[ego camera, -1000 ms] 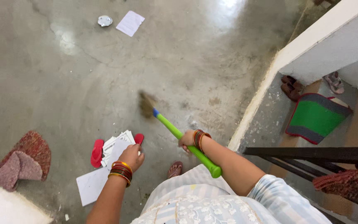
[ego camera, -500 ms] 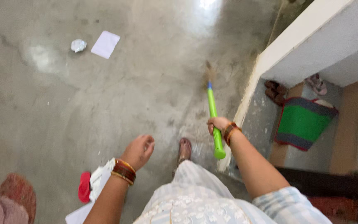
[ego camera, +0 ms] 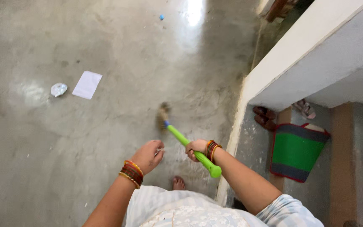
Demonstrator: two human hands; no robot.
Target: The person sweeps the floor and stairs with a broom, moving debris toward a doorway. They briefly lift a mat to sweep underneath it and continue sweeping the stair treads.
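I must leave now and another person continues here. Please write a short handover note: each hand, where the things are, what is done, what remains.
Right hand: closed around the green handle of the broom, bristle end down on the concrete floor ahead of the bare foot.
Left hand: empty, loosely curled, beside the handle but not touching it.
Things: a white sheet of paper and a crumpled wrapper lie together further out to the left; a small blue scrap lies far ahead.
Done: no litter has been gathered into a pile.
Left: the paper, wrapper and blue scrap remain unswept.
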